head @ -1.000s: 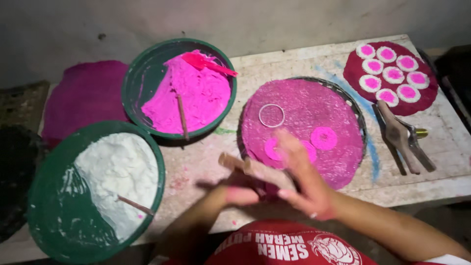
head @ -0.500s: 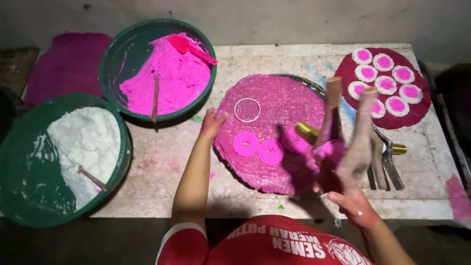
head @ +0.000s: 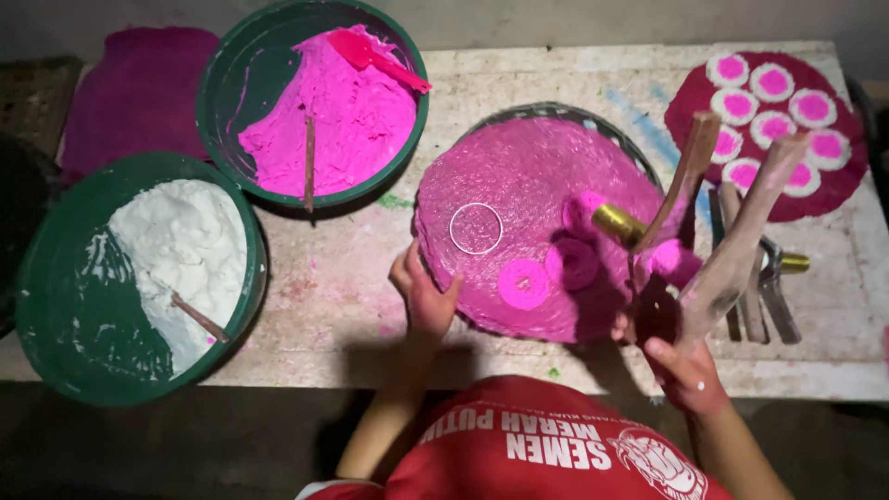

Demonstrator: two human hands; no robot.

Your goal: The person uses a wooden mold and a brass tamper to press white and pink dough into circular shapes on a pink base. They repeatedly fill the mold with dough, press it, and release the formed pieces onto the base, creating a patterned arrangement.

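Wooden two-handled press tongs with a brass cylinder head (head: 690,231) stood gripped in the closed right hand (head: 681,366), handles angled up and away, head tilted left over the round pink-dusted mat (head: 500,167). Left of it, the left hand (head: 424,296) rested open-fingered on the mat's near edge, beside pink dough discs (head: 524,283).

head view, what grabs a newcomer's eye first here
The bright pink paste in the green bowl at upper left, with white paste in a second bowl below it. At centre, a pink-coated round tray steadied by the left hand, while the right hand lifts a wooden-handled press tool.
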